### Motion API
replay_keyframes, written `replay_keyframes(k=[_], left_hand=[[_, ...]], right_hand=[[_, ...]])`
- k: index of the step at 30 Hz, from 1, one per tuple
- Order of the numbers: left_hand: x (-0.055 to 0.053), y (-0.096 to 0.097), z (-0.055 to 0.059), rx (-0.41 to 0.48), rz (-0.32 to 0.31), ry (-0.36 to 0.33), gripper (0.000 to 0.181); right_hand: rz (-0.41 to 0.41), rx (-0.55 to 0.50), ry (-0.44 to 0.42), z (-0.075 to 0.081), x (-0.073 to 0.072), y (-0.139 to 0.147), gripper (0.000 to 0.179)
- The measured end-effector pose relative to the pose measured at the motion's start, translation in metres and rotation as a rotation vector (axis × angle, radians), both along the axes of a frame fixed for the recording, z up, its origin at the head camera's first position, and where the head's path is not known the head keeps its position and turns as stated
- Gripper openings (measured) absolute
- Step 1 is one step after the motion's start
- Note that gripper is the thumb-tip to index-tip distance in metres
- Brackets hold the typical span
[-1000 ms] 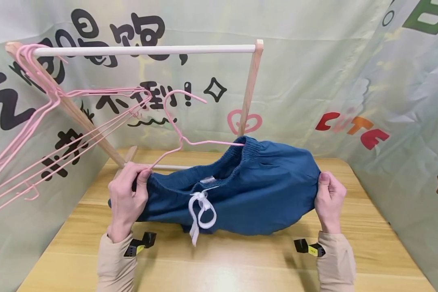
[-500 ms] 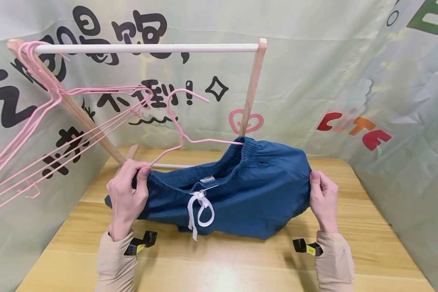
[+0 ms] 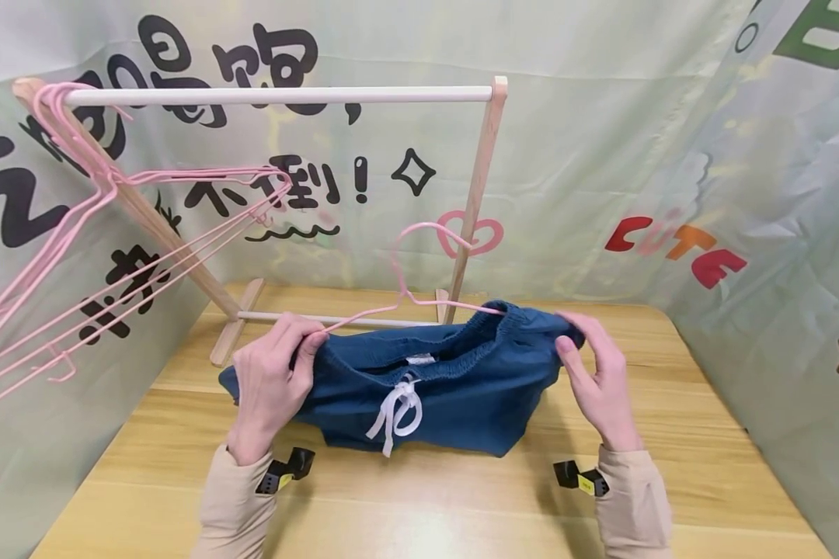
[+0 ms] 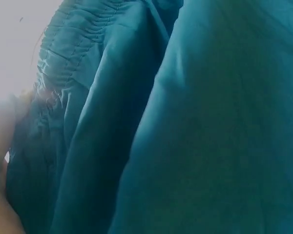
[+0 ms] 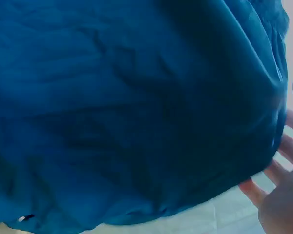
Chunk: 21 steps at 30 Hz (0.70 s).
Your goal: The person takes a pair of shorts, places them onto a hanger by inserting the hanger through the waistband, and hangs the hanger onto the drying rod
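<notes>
Dark blue shorts (image 3: 461, 404), with a gathered waistband and a white drawstring bow (image 3: 400, 407), are held above the table. A pink hanger (image 3: 402, 283) has its right arm inside the waistband, its hook pointing up and right. My left hand (image 3: 273, 380) pinches the waistband's left end together with the hanger's left end. At the right side, my right hand (image 3: 600, 376) touches the cloth with spread, fairly straight fingers, the thumb apart from them. In the right wrist view its fingers (image 5: 290, 148) lie along the cloth's edge. Blue cloth (image 4: 210, 126) fills most of the left wrist view.
A wooden rack with a white rail (image 3: 287, 95) stands behind the shorts. Several pink hangers (image 3: 105, 177) hang at its left end, reaching toward the left arm. Below is a wooden table (image 3: 419, 505), with printed curtains (image 3: 601, 140) around it.
My left hand, the hanger and the shorts have shifted right and slightly down. My right hand has moved left and up along the cloth, its grip loosening and fingers spreading.
</notes>
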<state>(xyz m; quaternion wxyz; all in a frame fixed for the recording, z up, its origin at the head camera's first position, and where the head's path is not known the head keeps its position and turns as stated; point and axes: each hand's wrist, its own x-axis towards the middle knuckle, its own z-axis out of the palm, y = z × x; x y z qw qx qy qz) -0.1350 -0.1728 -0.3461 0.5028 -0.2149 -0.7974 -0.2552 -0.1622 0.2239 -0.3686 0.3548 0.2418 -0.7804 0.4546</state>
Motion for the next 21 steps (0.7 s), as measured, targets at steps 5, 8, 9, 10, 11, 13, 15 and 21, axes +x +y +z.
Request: replay_keyframes(k=[5, 8, 9, 10, 11, 13, 15, 21], left_hand=[[-0.001, 0.005, -0.002, -0.022, -0.002, -0.014, 0.035], [-0.001, 0.006, -0.003, -0.022, 0.003, -0.029, 0.035], [-0.001, 0.007, -0.004, -0.02, 0.005, -0.034, 0.035], [-0.001, 0.007, -0.004, -0.016, 0.008, -0.042, 0.035], [0.0, 0.006, -0.004, -0.011, 0.006, -0.051, 0.035], [0.0, 0.005, -0.004, 0.003, -0.008, -0.078, 0.036], [0.0, 0.003, -0.004, 0.026, -0.03, -0.105, 0.039], [0.001, -0.009, -0.001, 0.088, -0.116, -0.195, 0.034]], right_hand=[[0.024, 0.045, 0.064, -0.002, 0.0, -0.003, 0.021], [0.027, -0.006, 0.108, -0.004, -0.002, -0.005, 0.021], [0.024, -0.029, 0.124, -0.004, -0.003, -0.005, 0.022], [0.015, -0.054, 0.141, -0.004, -0.004, -0.006, 0.021], [-0.003, -0.075, 0.158, -0.005, -0.004, -0.006, 0.02], [-0.04, -0.115, 0.186, -0.005, -0.005, -0.006, 0.017], [-0.08, -0.145, 0.211, -0.005, -0.005, -0.006, 0.012], [-0.179, -0.223, 0.266, -0.004, -0.005, -0.007, 0.009]])
